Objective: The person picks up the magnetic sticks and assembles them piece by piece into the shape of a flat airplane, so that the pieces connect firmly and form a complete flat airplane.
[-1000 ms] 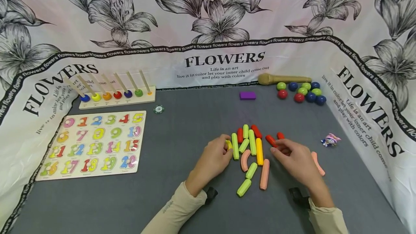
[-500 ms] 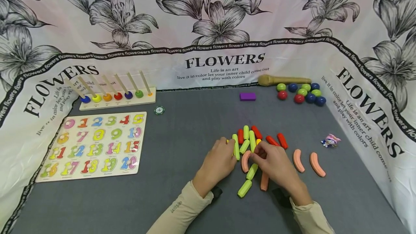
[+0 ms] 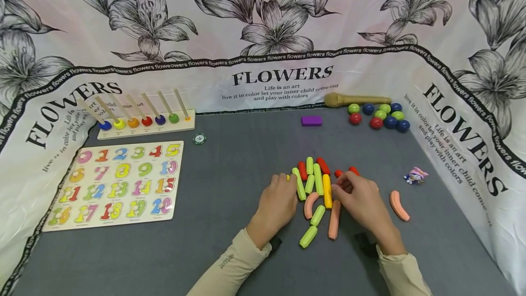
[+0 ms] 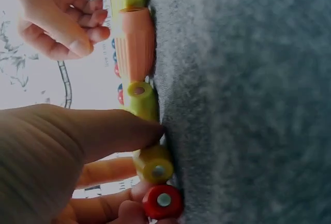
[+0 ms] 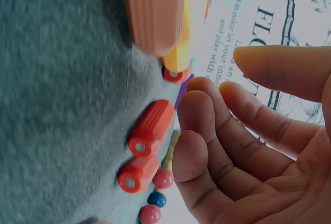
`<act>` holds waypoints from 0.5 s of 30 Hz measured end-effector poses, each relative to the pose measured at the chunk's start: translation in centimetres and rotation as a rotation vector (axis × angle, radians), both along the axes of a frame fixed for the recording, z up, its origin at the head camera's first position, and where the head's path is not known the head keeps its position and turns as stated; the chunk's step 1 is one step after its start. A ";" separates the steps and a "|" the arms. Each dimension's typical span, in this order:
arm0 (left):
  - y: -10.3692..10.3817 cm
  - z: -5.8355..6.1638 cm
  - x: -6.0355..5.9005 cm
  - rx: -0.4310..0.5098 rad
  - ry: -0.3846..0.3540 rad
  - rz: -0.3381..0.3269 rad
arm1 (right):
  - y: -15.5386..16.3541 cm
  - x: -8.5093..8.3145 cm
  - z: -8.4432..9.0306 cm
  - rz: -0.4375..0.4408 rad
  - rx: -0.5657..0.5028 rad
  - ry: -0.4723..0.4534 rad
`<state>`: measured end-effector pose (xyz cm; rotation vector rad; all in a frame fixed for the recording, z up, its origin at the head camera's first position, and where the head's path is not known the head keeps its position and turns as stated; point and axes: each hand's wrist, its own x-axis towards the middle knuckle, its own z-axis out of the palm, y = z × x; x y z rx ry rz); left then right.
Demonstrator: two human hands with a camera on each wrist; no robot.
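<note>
L. hand (image 3: pixel 276 202) rests at the left edge of the stick cluster, thumb pressing a green stick (image 4: pixel 143 100) to the grey mat (image 3: pixel 164 250); the yellow stick (image 4: pixel 154 165) lies between thumb and fingers, so it seems pinched. R. hand (image 5: pixel 258 146) is loose, fingers half bent, holding nothing; two red sticks (image 5: pixel 151 127) lie just beside its fingertips. The sticks look light, stiff and ribbed, approx. easy to roll; best to pinch one at mid-length, across the ribs.
</note>
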<state>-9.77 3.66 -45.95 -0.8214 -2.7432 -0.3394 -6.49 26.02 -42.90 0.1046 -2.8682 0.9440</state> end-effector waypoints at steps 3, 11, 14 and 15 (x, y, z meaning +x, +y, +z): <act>-0.3 0.1 -0.4 0.078 -0.083 -0.006 | 0.3 0.1 0.1 -0.005 -0.003 0.028; -3.4 1.9 -2.3 0.680 -0.657 -0.014 | -0.4 0.0 0.2 0.042 -0.034 -0.004; -4.7 2.2 -3.0 0.872 -0.763 -0.032 | -1.3 -0.1 0.2 0.082 -0.062 -0.018; -5.1 2.2 -3.3 0.929 -0.790 -0.037 | -1.6 0.0 0.2 0.097 -0.071 -0.020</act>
